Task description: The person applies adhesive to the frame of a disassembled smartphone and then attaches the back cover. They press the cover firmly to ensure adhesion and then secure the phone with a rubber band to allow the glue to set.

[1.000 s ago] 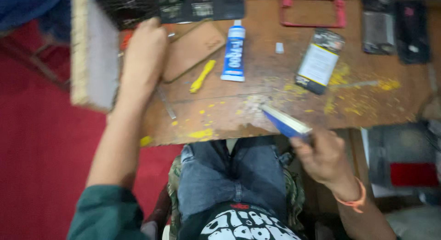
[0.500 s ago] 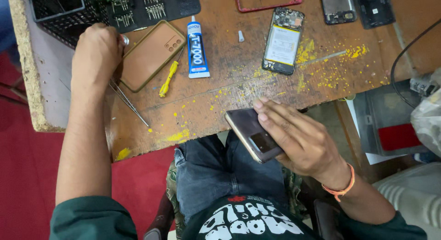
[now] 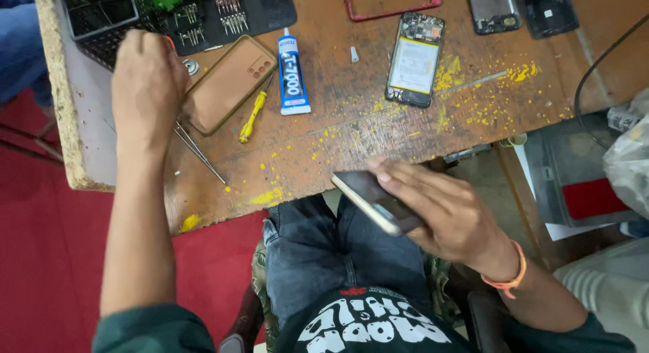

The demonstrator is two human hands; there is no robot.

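Observation:
My right hand (image 3: 449,214) holds a dark phone (image 3: 374,199) tilted edge-on, just off the near edge of the worn wooden table (image 3: 351,140), above my lap. My left hand (image 3: 145,82) reaches to the table's far left, fingers curled down by a black tray (image 3: 101,18); what it grips is hidden. Thin metal tweezers (image 3: 199,152) lie just below that hand. A tan phone case (image 3: 228,82) and a small yellow screwdriver (image 3: 251,116) lie to its right.
A white-and-blue glue tube (image 3: 293,72) lies mid-table. An opened phone with its battery showing (image 3: 414,59) lies further right, amid yellow specks. A red phone frame (image 3: 392,1), other phone parts (image 3: 520,8) and a screwdriver-bit mat (image 3: 230,11) line the far edge. A black cable (image 3: 595,69) hangs right.
My right hand has turned the phone from flat to more edge-on and drawn it slightly lower. My left hand has stayed by the black tray. The view has shifted a little.

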